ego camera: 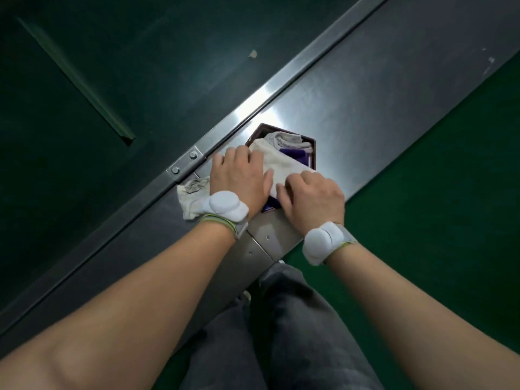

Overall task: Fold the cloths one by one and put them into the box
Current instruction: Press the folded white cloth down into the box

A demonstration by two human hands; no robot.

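A dark hexagonal box (pixel 313 153) sits on the steel table. A folded cream cloth (pixel 277 161) lies across its top, over a purple cloth (pixel 295 157). A grey folded cloth (pixel 284 138) fills the box's far side. My left hand (pixel 239 175) lies flat on the cream cloth's left end, and my right hand (pixel 313 195) holds its near end with curled fingers. A stained white cloth (pixel 192 197) lies crumpled on the table under my left wrist.
The steel table (pixel 365 88) runs diagonally, with a raised metal rail (pixel 253 108) and a bolted bracket (pixel 184 163) along its far edge. Green floor (pixel 436 192) lies to the right. My legs in grey trousers (pixel 281 333) stand at the near edge.
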